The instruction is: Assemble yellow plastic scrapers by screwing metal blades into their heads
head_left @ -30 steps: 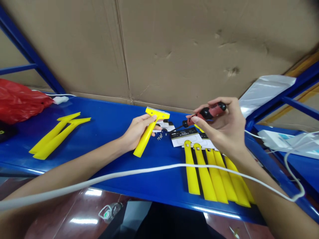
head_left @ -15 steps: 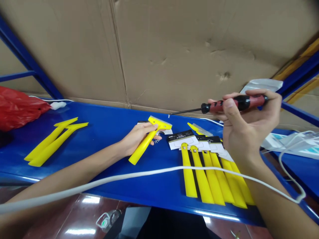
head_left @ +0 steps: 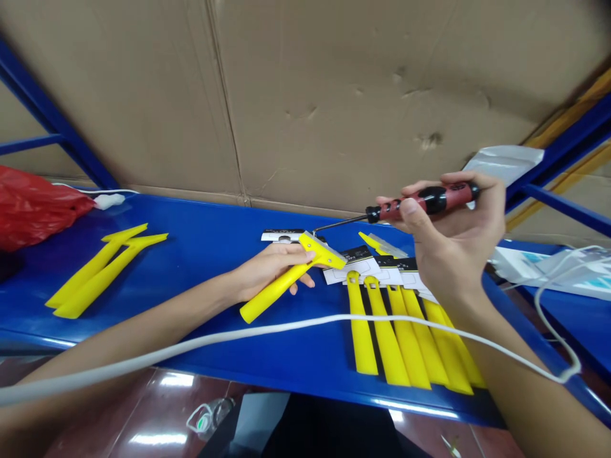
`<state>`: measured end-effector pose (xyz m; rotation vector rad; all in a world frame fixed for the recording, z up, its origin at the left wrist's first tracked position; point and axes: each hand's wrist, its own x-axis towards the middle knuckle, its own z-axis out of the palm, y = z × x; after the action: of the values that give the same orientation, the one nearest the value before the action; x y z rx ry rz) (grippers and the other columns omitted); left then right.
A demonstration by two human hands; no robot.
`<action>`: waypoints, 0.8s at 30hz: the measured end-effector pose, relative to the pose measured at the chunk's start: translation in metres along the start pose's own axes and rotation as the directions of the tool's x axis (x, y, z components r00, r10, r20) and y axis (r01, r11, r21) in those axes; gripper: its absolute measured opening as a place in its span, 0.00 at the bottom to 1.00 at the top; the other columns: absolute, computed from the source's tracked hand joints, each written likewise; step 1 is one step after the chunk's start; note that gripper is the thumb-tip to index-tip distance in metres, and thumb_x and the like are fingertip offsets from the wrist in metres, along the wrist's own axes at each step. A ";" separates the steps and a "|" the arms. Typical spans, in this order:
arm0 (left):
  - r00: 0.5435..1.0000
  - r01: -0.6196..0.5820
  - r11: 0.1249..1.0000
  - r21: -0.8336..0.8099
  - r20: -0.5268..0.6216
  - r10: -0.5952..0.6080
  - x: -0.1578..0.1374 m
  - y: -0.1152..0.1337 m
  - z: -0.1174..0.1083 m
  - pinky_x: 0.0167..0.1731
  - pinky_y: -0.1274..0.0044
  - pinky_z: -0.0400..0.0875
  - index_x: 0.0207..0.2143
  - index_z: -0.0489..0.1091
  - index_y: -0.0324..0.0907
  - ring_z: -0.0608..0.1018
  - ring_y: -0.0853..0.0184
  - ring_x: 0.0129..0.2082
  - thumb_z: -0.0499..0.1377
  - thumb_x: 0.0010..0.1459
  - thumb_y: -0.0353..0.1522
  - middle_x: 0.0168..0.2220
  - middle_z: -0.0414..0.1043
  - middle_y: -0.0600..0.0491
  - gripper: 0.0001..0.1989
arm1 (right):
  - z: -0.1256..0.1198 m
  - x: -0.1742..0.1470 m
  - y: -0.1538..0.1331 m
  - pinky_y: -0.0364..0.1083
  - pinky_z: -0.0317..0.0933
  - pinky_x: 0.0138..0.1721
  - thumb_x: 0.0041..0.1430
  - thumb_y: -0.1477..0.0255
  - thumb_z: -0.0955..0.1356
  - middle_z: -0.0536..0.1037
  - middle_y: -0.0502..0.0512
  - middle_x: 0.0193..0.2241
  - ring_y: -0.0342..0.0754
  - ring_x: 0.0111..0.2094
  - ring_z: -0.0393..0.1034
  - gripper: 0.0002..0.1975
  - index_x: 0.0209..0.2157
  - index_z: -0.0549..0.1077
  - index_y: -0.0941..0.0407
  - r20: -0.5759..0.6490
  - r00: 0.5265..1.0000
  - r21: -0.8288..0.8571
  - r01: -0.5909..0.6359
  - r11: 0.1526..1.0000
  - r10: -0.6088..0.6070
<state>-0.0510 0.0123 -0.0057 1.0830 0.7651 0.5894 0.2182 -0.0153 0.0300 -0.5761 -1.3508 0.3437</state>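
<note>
My left hand [head_left: 272, 267] is closed around the neck of a yellow scraper [head_left: 277, 289], its head tilted up to the right and showing small metal screws. In my right hand [head_left: 449, 242] lies a red-and-black screwdriver [head_left: 432, 200], its shaft pointing left. The screwdriver's tip is close to the upper corner of the scraper head; whether they touch I cannot tell. Behind my left hand is a black-and-white card [head_left: 282, 235]. Several yellow scrapers [head_left: 363, 337] with printed cards [head_left: 353, 267] lie in a row below my right hand.
Two yellow handles [head_left: 102, 277] lie at the left of the blue table [head_left: 200, 222]. A red plastic bag [head_left: 38, 207] sits at the far left. One white cable [head_left: 229, 336] crosses in front of my arms. Cardboard [head_left: 310, 114] stands behind, and a plastic bottle [head_left: 212, 416] is on the floor.
My right hand has moved left and slightly up with the screwdriver, bringing its tip to the scraper. My left hand has turned the scraper head clockwise and shifted it right.
</note>
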 end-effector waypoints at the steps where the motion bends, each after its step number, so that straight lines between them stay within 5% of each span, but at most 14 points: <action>1: 1.000 0.002 1.000 0.003 0.007 -0.002 0.000 0.000 0.000 0.21 0.82 0.77 0.55 0.83 0.35 0.86 0.68 0.31 0.66 0.73 0.33 0.60 0.83 0.35 0.13 | 0.001 -0.001 0.001 0.66 0.86 0.53 0.65 0.67 0.83 0.84 0.49 0.45 0.56 0.45 0.88 0.22 0.52 0.71 0.43 0.016 1.000 0.004 -0.010 1.000 0.010; 9: 1.000 0.020 1.000 0.024 -0.011 -0.020 -0.004 0.004 0.005 0.20 0.82 0.74 0.52 0.82 0.33 0.83 0.69 0.29 0.66 0.74 0.33 0.41 0.85 0.42 0.12 | 0.004 -0.005 0.008 0.66 0.85 0.58 0.63 0.66 0.84 0.84 0.49 0.44 0.55 0.45 0.87 0.24 0.51 0.71 0.44 0.093 0.995 -0.008 -0.020 1.000 0.020; 24: 1.000 0.009 1.000 0.011 -0.019 -0.009 -0.002 0.003 0.003 0.20 0.81 0.75 0.48 0.83 0.35 0.83 0.70 0.27 0.67 0.73 0.33 0.46 0.86 0.42 0.09 | 0.005 -0.004 0.007 0.64 0.87 0.51 0.59 0.67 0.86 0.84 0.50 0.43 0.55 0.44 0.86 0.27 0.52 0.73 0.44 0.111 0.994 -0.023 0.012 1.000 -0.009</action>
<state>-0.0496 0.0101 -0.0012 1.0849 0.7906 0.5889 0.2131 -0.0108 0.0228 -0.5764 -1.4656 0.3560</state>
